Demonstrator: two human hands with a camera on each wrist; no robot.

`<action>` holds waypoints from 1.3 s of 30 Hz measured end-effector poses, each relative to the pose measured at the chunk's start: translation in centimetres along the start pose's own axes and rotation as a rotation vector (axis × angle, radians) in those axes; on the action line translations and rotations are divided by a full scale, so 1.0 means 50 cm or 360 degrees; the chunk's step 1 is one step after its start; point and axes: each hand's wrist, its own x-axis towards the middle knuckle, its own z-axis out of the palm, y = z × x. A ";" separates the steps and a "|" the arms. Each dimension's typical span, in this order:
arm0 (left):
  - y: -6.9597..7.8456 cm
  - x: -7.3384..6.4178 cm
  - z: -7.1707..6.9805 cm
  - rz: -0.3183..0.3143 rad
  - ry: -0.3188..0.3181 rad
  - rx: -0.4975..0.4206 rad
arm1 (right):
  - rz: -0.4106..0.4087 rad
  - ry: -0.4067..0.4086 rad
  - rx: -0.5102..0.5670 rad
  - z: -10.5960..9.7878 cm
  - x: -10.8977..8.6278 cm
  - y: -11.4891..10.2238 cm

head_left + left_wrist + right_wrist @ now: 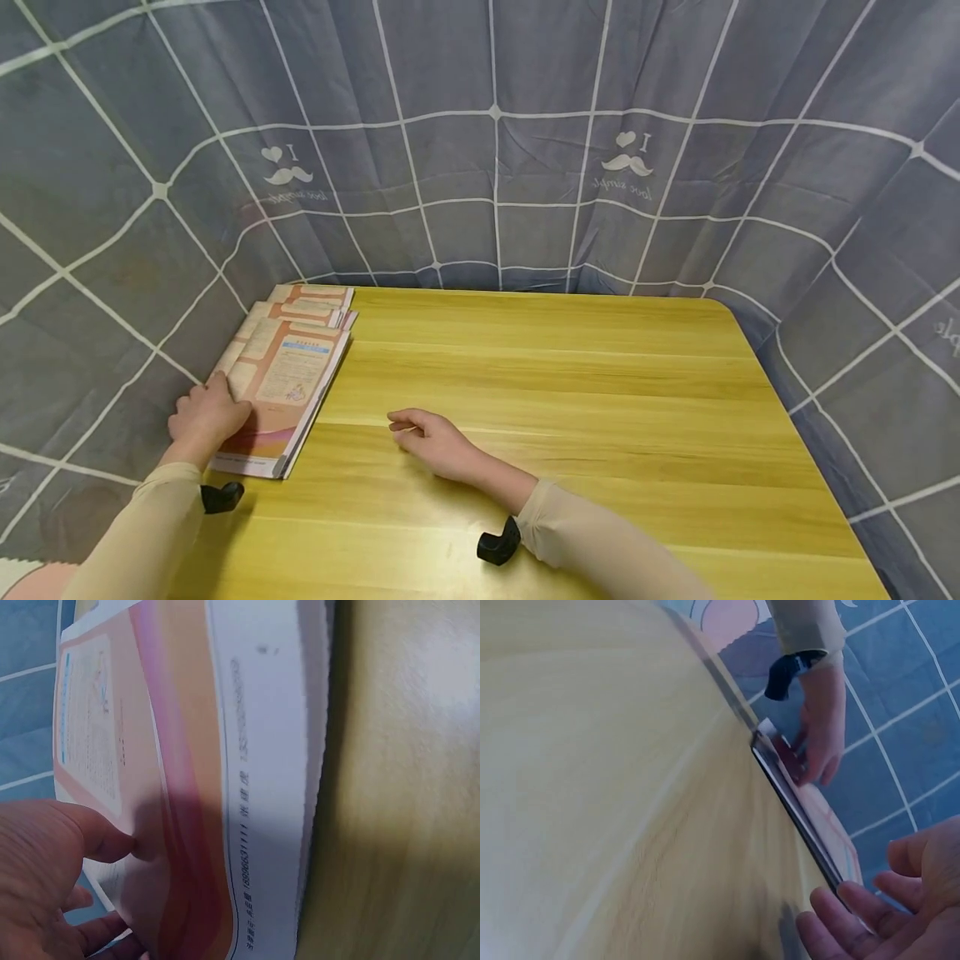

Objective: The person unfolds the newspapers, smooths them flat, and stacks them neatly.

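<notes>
Folded newspapers with orange and pink print lie in overlapping stacks along the table's left side. My left hand is at the left edge of the nearest stack. In the left wrist view, the thumb of my left hand presses on the top sheet of the newspapers, while the other fingers reach around the edge, their tips partly hidden. My right hand hovers over the table to the right of the stack, fingers loosely bent and holding nothing. The right wrist view shows the relaxed fingers of that right hand apart.
The yellow wood-grain table extends to the right of the newspapers. A grey curtain with white grid lines surrounds its back and sides, close against the left edge. Each sleeve has a black wrist device at its cuff.
</notes>
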 end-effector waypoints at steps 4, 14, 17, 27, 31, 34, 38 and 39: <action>0.002 0.006 0.006 -0.0043 -0.0007 -0.0037 | 0.0042 0.0002 -0.0006 0.010 -0.002 -0.003; 0.001 0.005 -0.015 0.0117 0.0007 -0.0296 | 0.0072 0.0061 -0.0032 0.013 -0.002 0.002; 0.009 0.005 -0.021 0.0213 0.0020 -0.0373 | 0.0075 0.0072 0.0003 0.011 0.001 0.006; 0.071 -0.004 -0.030 0.0376 -0.0245 -0.0836 | 0.0130 0.0138 0.0188 0.006 0.009 0.009; 0.114 -0.014 -0.028 0.0459 -0.0382 -0.1159 | 0.0175 0.0231 0.0257 0.000 0.015 0.007; 0.149 -0.027 -0.026 0.0514 -0.0502 -0.1405 | 0.0222 0.0314 0.0334 -0.006 0.021 0.009; 0.190 -0.044 -0.017 0.0524 -0.0633 -0.1648 | 0.0268 0.0431 0.0492 -0.016 0.028 0.012; 0.199 -0.048 -0.014 0.0521 -0.0661 -0.1706 | 0.0270 0.0449 0.0560 -0.020 0.029 0.012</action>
